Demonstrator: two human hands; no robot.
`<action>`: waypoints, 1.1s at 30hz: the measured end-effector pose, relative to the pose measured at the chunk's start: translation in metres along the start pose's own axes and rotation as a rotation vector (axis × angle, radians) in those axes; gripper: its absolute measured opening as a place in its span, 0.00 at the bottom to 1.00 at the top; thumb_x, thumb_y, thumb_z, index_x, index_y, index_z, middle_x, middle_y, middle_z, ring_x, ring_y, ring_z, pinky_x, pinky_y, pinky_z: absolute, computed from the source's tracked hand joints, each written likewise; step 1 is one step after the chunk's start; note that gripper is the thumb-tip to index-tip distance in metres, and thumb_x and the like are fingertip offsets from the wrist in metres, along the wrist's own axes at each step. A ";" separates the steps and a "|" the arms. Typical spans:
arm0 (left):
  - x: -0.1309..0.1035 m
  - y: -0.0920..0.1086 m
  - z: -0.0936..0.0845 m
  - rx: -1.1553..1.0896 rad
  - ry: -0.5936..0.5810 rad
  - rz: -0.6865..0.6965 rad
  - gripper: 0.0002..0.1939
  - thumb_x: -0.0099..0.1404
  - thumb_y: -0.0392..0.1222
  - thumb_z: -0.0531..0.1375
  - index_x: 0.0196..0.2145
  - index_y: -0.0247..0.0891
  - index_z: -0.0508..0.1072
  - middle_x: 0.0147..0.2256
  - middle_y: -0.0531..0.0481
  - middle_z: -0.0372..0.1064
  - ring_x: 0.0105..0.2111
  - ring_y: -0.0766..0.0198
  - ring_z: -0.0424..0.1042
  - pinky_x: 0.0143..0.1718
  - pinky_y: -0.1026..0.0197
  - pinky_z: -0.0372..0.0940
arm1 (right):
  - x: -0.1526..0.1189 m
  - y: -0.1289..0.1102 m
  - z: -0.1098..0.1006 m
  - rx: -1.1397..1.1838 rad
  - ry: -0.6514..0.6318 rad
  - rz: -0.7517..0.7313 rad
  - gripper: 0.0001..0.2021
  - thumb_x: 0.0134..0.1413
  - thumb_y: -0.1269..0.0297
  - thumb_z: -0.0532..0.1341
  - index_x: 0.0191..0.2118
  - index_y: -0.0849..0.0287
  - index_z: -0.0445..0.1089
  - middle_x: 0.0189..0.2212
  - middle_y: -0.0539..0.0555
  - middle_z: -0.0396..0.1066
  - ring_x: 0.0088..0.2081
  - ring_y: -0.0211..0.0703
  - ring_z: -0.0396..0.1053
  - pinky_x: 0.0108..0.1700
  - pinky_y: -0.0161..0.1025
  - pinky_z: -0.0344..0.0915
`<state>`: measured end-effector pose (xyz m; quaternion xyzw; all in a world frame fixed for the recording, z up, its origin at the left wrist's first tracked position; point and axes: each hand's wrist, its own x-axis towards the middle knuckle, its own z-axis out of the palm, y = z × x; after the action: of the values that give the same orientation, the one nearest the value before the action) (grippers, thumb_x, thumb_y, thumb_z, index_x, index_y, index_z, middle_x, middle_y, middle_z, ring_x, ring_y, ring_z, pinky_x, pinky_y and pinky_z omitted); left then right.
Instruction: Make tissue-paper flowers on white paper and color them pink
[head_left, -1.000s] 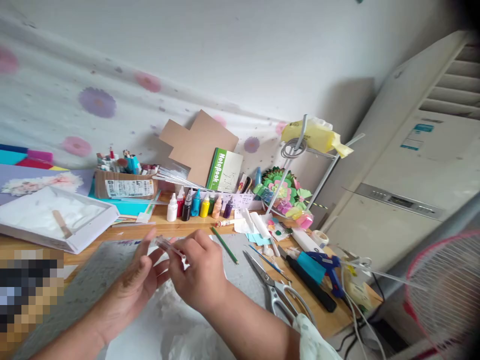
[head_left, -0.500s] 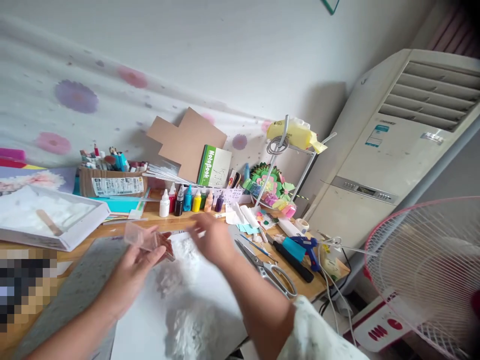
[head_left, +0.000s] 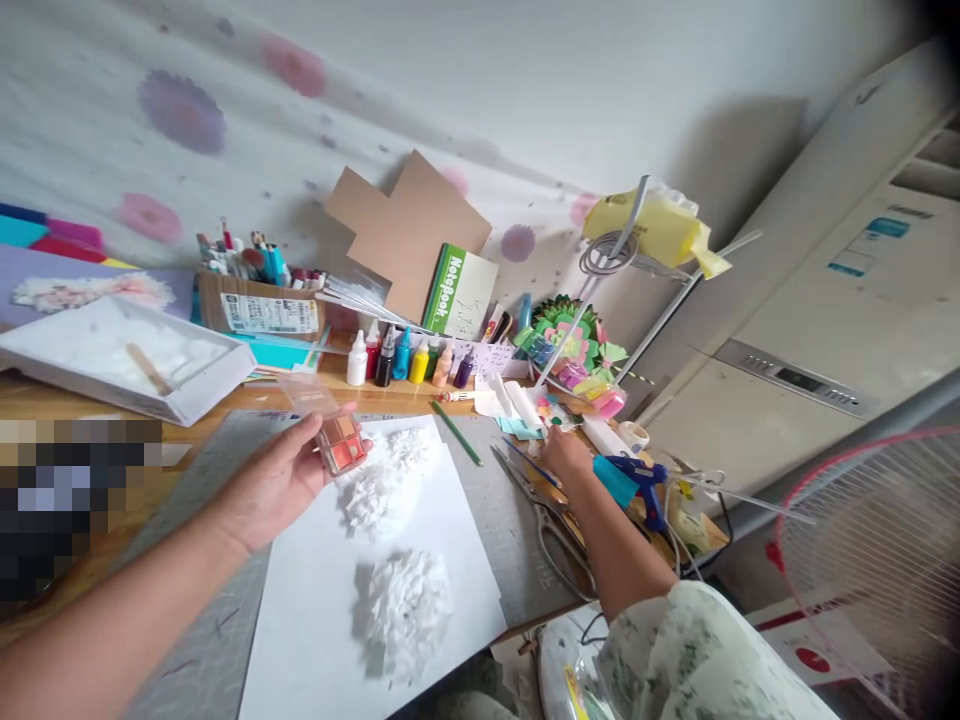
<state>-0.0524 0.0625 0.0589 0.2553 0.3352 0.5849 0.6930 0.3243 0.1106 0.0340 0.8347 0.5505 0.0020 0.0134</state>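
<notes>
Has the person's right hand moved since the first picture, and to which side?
Yes, to the right: the right hand was left of the green pencil one second ago, and now it is right of it.

Holding one open, square clear plastic palette (head_left: 345, 445) in the left hand (head_left: 285, 475). Counting at least two ruffled white clumps (head_left: 409, 610) beside it, one slim green pencil (head_left: 457, 434) between the hands, a row of eight small multicoloured plastic bottles (head_left: 403, 358) beyond, one pair of grey metal scissors (head_left: 538, 512) near the right hand (head_left: 564, 456).

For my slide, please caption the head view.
An open colour palette in the left hand; right hand near the scissors.
</notes>
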 end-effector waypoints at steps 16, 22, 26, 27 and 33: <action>0.007 -0.004 -0.016 0.144 -0.160 -0.056 0.20 0.64 0.47 0.58 0.50 0.34 0.73 0.41 0.42 0.75 0.40 0.57 0.72 0.40 0.59 0.69 | -0.079 -0.097 -0.061 1.570 -0.402 -0.705 0.15 0.40 0.53 0.69 0.31 0.58 0.74 0.18 0.45 0.59 0.17 0.29 0.50 0.19 0.31 0.48; 0.007 -0.007 -0.014 0.099 -0.123 -0.118 0.23 0.60 0.50 0.62 0.49 0.33 0.74 0.44 0.40 0.75 0.40 0.54 0.73 0.41 0.57 0.68 | -0.092 -0.126 -0.030 1.840 -0.262 -0.752 0.12 0.46 0.55 0.68 0.35 0.56 0.72 0.16 0.42 0.56 0.16 0.29 0.51 0.17 0.30 0.50; 0.004 -0.012 -0.011 0.093 -0.193 -0.165 0.27 0.56 0.53 0.65 0.50 0.35 0.74 0.42 0.41 0.75 0.40 0.50 0.74 0.43 0.53 0.68 | -0.103 -0.127 -0.024 1.757 -0.090 -0.826 0.09 0.56 0.56 0.63 0.35 0.56 0.71 0.19 0.46 0.64 0.18 0.31 0.58 0.18 0.31 0.56; 0.003 -0.013 -0.011 0.104 -0.206 -0.169 0.27 0.56 0.53 0.65 0.50 0.35 0.74 0.42 0.41 0.75 0.40 0.51 0.74 0.43 0.53 0.69 | -0.106 -0.128 -0.024 1.685 -0.054 -0.845 0.09 0.57 0.56 0.62 0.35 0.56 0.70 0.21 0.47 0.65 0.18 0.31 0.60 0.19 0.31 0.57; 0.003 -0.016 -0.013 0.254 -0.210 -0.119 0.29 0.56 0.52 0.65 0.53 0.35 0.71 0.50 0.38 0.72 0.52 0.48 0.68 0.51 0.51 0.65 | -0.112 -0.136 -0.023 1.271 0.143 -1.027 0.08 0.61 0.58 0.58 0.33 0.56 0.67 0.25 0.48 0.69 0.23 0.34 0.66 0.25 0.33 0.62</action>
<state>-0.0515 0.0623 0.0377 0.3802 0.3466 0.4662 0.7197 0.1553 0.0617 0.0546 0.3249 0.7596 -0.2635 -0.4980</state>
